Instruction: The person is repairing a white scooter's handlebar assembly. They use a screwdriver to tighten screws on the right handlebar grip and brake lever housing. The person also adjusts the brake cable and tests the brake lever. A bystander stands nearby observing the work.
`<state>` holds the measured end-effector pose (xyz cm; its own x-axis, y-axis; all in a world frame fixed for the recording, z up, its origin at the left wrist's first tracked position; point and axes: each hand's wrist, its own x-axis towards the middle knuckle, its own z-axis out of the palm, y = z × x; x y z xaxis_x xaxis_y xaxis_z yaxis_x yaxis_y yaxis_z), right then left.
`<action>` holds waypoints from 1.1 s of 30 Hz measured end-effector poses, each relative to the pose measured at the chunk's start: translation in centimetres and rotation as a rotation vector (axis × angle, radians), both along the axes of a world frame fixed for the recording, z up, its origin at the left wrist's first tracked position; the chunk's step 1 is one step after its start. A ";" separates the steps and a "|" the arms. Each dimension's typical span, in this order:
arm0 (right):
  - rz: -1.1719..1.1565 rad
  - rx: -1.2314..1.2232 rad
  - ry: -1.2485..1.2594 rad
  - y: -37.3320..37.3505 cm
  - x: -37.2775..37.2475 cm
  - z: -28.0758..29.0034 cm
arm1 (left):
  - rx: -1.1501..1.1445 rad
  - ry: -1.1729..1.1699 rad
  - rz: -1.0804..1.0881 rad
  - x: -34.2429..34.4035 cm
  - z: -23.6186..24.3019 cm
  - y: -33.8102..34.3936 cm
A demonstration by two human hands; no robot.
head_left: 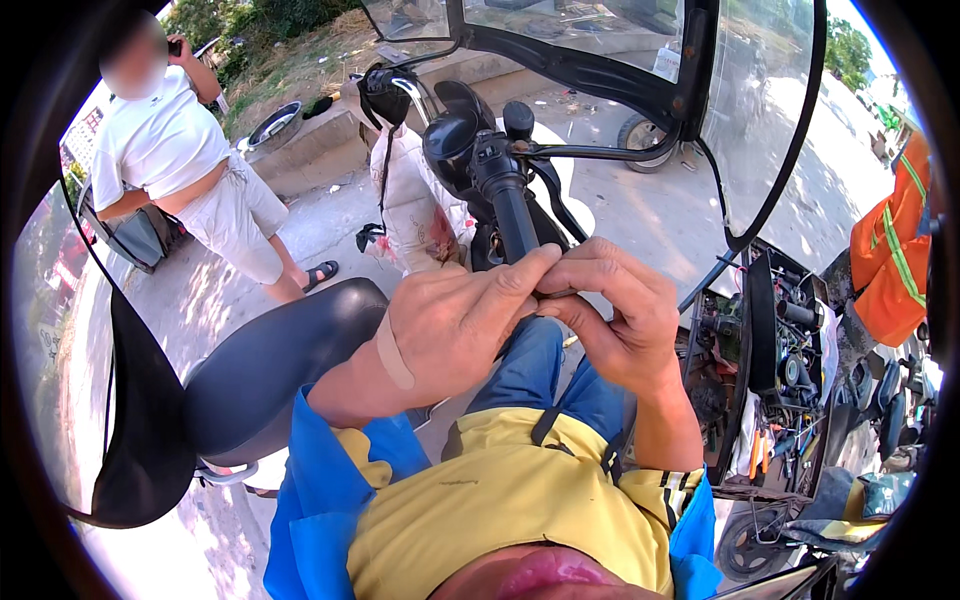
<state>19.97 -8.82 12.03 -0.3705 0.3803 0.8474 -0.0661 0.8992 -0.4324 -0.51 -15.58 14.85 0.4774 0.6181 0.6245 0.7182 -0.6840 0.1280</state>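
My left hand (pixel 447 325) and my right hand (pixel 622 312) meet in front of my chest, fingertips pressed together. A tiny dark piece shows between them, too small and covered to name. The left hand's fingers are closed and a tan adhesive strip (pixel 393 352) lies across its wrist. My right thumb and forefinger pinch from the other side. Right behind the hands is the black handlebar grip (pixel 516 222) of a scooter; whether they touch it I cannot tell. A black rounded instrument housing (pixel 455 150) sits beyond the grip.
A black scooter seat (pixel 285 365) lies left. Overhead runs a black-framed clear windshield (pixel 600 30). At right stands an open toolbox (pixel 780 350) full of tools and parts, beside an orange vest (pixel 893 250). A person in a white shirt (pixel 165 140) stands at far left, phone in hand.
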 end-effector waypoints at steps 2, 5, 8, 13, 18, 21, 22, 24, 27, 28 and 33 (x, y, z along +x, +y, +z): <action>-0.052 -0.041 0.002 1.1 -0.9 0.3 | -0.041 -0.085 0.049 -1.1 0.3 0.4; -0.159 -0.288 0.194 3.9 -0.7 -0.8 | 0.226 0.020 0.302 -3.6 1.2 2.6; -0.283 -0.579 0.370 6.8 0.6 -2.2 | 0.059 -0.167 0.453 -4.7 1.9 5.0; -0.179 -0.771 0.472 10.0 -0.3 -2.2 | 0.051 0.005 0.303 -3.5 2.8 7.9; -0.117 -0.841 0.534 10.7 0.5 -2.7 | 0.063 0.051 0.339 -2.7 2.5 10.1; -0.017 -0.851 0.641 12.0 1.3 -4.4 | 0.090 0.050 0.410 -2.2 3.0 10.5; 0.002 -0.865 0.661 12.0 1.2 -4.5 | 0.089 0.071 0.447 -2.0 3.3 10.3; 0.040 -0.896 0.701 12.2 0.8 -4.5 | 0.066 0.125 0.535 -1.6 3.7 10.4; 0.061 -0.883 0.786 13.6 0.7 -6.0 | 0.029 0.216 0.640 -0.8 3.8 11.1; 0.033 -0.961 0.812 12.8 0.7 -5.2 | 0.022 0.249 0.664 -0.6 3.9 11.0; 0.183 -0.896 0.931 14.0 -0.2 -6.0 | 0.062 0.415 0.675 0.5 4.1 11.3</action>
